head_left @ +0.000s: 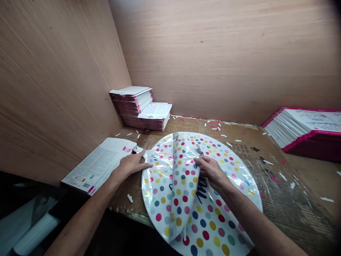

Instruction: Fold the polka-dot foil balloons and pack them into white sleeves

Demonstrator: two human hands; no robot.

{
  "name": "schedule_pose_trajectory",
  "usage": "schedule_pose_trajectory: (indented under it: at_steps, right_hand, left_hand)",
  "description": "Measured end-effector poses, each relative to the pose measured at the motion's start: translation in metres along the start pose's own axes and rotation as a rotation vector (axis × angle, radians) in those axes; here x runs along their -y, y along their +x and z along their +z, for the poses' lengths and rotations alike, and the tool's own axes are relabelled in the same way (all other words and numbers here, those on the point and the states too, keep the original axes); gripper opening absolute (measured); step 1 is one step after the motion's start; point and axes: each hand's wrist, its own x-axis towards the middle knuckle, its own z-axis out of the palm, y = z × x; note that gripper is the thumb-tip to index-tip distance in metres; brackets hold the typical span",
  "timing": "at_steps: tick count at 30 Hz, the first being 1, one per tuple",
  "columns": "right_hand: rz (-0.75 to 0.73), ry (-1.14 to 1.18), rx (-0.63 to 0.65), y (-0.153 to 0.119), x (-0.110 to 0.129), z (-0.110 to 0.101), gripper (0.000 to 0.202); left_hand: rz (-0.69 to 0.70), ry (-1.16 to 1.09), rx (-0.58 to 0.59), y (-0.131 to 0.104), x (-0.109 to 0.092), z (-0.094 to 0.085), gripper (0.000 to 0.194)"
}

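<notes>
White spotted balloon (207, 217), pinched by a flap (183, 193) in the right hand (213, 171) and lying under the left hand (131, 165) with thumb and fingers apart, apparently folded only partway, otherwise spread flat.

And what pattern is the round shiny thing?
The round shiny thing has many-coloured dots on white, seen best in the head view.

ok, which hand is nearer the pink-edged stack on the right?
Right. The right hand pinches a fold of the dotted sheet, left of the stack and apart from it. The left hand is farther off, at the sheet's left edge.
</notes>
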Motion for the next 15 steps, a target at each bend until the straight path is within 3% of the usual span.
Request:
schedule_pose_trajectory:
  at_steps: [2, 4, 6, 7, 12, 15]
  right_hand:
    - [0.067, 0.076, -0.028, -0.009, -0.004, -0.024, 0.041]
    - [0.082, 0.076, -0.053, -0.012, -0.010, -0.041, 0.044]
    - [0.042, -0.042, -0.080, -0.011, -0.018, -0.055, 0.042]
    - [0.027, -0.113, -0.094, -0.011, -0.021, -0.061, 0.041]
    - [0.019, -0.362, -0.172, -0.025, -0.021, -0.094, 0.033]
    - [-0.195, -0.743, -0.332, -0.041, -0.015, -0.102, 0.028]
  left_hand:
    - [0.043, 0.027, -0.104, -0.013, -0.017, -0.007, 0.040]
    - [0.256, -0.073, -0.193, -0.029, -0.042, -0.006, 0.028]
    - [0.492, -0.237, -0.221, -0.039, -0.072, 0.003, 0.031]
    - [0.547, -0.291, -0.240, -0.040, -0.087, 0.009, 0.036]
    - [0.477, -0.206, -0.270, -0.019, -0.159, 0.056, 0.063]
    - [0.471, -0.097, -0.268, -0.013, -0.194, 0.077, 0.066]
